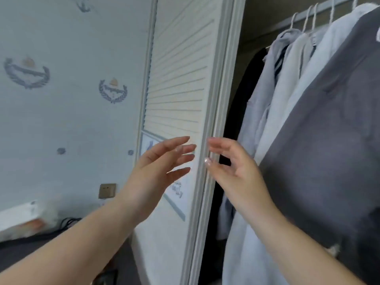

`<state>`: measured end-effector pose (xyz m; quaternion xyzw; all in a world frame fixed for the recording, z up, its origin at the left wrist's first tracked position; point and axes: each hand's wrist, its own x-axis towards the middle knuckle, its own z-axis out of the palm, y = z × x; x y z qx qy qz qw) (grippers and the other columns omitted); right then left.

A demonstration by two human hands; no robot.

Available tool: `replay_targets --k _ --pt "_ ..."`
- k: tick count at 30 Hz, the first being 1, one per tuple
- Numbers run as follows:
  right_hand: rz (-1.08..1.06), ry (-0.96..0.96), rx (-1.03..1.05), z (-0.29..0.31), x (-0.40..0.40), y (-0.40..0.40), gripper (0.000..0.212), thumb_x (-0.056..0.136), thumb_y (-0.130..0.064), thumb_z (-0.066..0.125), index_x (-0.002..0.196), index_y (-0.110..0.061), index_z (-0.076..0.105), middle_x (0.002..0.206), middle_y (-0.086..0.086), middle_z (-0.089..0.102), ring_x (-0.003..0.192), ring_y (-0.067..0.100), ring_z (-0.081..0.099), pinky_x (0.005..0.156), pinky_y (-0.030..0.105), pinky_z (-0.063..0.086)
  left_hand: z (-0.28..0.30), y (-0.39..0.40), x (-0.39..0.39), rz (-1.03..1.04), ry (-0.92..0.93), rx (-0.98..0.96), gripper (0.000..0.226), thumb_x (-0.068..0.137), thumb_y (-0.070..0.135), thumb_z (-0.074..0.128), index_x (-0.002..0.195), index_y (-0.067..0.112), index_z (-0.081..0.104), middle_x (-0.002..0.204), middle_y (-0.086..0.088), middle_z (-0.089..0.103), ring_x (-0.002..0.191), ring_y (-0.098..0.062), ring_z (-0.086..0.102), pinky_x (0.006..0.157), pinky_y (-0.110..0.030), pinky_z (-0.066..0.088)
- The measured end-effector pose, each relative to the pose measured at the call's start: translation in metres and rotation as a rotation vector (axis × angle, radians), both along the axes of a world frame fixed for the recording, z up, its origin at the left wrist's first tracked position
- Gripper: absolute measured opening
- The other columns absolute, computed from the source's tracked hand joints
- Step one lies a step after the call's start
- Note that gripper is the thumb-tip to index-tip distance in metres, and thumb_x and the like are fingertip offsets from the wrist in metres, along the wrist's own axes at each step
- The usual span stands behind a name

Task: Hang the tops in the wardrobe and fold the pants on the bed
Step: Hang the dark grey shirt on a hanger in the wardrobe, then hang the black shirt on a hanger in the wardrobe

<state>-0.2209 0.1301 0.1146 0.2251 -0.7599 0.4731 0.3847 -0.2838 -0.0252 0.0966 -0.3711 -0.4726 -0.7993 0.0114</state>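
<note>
Tops (308,112) hang in the open wardrobe on the right, crowded on a rail (320,13) by white hangers (306,19): several pale blue and white shirts (273,89), a dark garment (248,79) deeper inside, and nearest the camera a large grey top (329,153). To judge from that row, the hanging part looks well advanced, perhaps done. No pants and no clear view of the bed appear, so whether the folding has begun cannot be told.

Both hands are raised and hold nothing. The left hand (156,171) has its fingers spread and reaches toward the louvred sliding door (178,79), close in front of its slats; whether it touches them cannot be told. The right hand (232,163) is loosely curved, thumb and fingers apart, just at the door's edge frame (207,161) beside the wardrobe's dark opening. This reads as a reach for the door, possibly to slide it.

Around: patterned wallpaper (61,79) on the left wall, a wall switch (107,190) low down, cables (67,223) and a blurred pale object (26,219) below it. A sticker (174,192) sits on the door's lower panel. The grey top hangs near the right forearm and could catch on a sliding door.
</note>
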Motion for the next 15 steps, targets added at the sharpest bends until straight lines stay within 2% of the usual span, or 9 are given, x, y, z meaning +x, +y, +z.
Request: replay_targets --k 4,8,10,13,15 --pt "0.173 -0.093 -0.035 -0.036 0.012 -0.092 0.03 0.087 -0.01 0.064 0.1 -0.036 0.058 0.113 -0.017 0.061 0.111 -0.003 0.054 0.078 0.009 0.045 -0.053 -0.116 0.034 0.18 -0.108 -0.09 0.023 0.08 0.026 0.062 0.099 0.028 0.074 0.104 -0.001 0.072 0.088 -0.011 0.069 0.074 -0.023 0.055" --pt "0.44 -0.293 -0.017 -0.098 0.035 -0.217 0.029 0.088 -0.014 0.064 0.103 -0.038 0.059 0.114 -0.018 0.062 0.111 -0.008 0.054 0.079 0.005 0.043 -0.122 -0.259 0.101 0.445 -0.282 -0.202 0.026 0.074 0.027 0.07 0.1 0.029 0.074 0.101 0.0 0.073 0.084 -0.009 0.068 0.072 -0.021 0.054" --pt "0.56 -0.411 0.008 -0.133 0.047 -0.284 0.027 0.088 -0.016 0.065 0.104 -0.037 0.06 0.113 -0.018 0.062 0.11 -0.01 0.054 0.082 0.005 0.042 -0.152 -0.328 0.144 0.587 -0.398 -0.229 0.023 0.078 0.022 0.069 0.099 0.028 0.074 0.098 0.001 0.073 0.081 -0.009 0.067 0.071 -0.021 0.053" --pt "0.744 -0.585 0.05 -0.175 0.073 -0.378 0.025 0.088 -0.017 0.064 0.103 -0.037 0.06 0.113 -0.017 0.064 0.11 -0.005 0.057 0.098 0.024 0.044 -0.182 -0.413 0.213 0.786 -0.506 -0.205 0.02 0.087 0.015 0.062 0.094 0.028 0.076 0.094 0.002 0.074 0.076 -0.007 0.067 0.071 -0.021 0.054" --pt "0.843 -0.675 0.077 -0.199 0.091 -0.429 0.023 0.088 -0.016 0.063 0.103 -0.035 0.06 0.113 -0.013 0.064 0.108 0.0 0.058 0.102 0.034 0.045 -0.196 -0.451 0.254 0.905 -0.563 -0.201 0.023 0.09 0.014 0.058 0.092 0.027 0.076 0.093 0.002 0.074 0.075 -0.007 0.067 0.07 -0.019 0.054"
